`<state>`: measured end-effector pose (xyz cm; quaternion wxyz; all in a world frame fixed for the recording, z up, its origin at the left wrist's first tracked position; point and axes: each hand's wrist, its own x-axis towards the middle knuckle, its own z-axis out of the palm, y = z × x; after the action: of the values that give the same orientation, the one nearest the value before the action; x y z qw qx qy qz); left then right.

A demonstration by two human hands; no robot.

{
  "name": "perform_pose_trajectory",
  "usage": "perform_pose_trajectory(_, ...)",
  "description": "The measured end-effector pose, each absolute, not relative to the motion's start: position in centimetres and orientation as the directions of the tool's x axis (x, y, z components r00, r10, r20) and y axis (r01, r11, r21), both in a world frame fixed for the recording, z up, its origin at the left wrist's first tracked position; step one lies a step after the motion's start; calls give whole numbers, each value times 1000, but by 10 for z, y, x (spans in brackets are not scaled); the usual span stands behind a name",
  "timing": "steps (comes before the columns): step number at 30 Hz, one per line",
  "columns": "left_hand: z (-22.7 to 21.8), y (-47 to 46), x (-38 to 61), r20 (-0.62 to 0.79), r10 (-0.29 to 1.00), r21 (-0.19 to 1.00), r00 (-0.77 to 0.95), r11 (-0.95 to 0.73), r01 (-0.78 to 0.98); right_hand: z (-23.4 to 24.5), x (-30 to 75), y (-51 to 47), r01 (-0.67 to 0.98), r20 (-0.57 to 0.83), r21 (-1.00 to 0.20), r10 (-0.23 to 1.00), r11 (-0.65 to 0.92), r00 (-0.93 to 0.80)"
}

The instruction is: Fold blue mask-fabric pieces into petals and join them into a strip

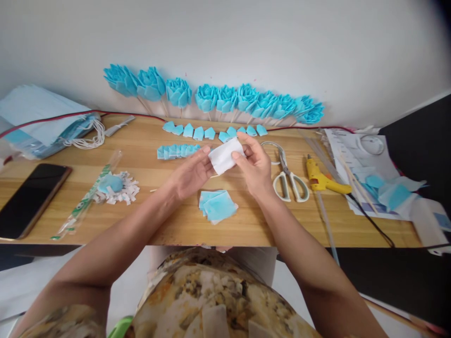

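Observation:
Between my two hands is a small white fabric rectangle (225, 156), held above the table. My right hand (254, 165) is closed, pinching its right side with the thumb on top. My left hand (192, 174) is closed at its left edge, thumb along the side and fingers partly hidden beneath. Just below lies a small stack of blue fabric rectangles (219, 205). Behind my hands sit folded blue petals (188, 130) in a spaced row, and a tight row of overlapping ones (178, 151) lies nearer, left of the white piece.
Blue fabric flowers (178, 92) on sticks lean along the wall. To the right are scissors (289, 183), a yellow glue gun (322, 178) and blue scraps (394, 192). A phone (33, 199), face masks (42, 117) and a plastic wrapper (86, 199) occupy the left.

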<state>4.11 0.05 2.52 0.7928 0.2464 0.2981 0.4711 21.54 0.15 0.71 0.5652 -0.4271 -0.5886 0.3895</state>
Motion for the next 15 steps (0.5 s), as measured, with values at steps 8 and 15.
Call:
perform_pose_trajectory(8,21,-2,46,-227,860,696,457,472,-541,15,214,-4,103,271,-956,962,274,-42)
perform_pose_trajectory(15,28,8,37,-348,894,684,282,448,-575,20,235,6,150,348,-920,931,361,-106)
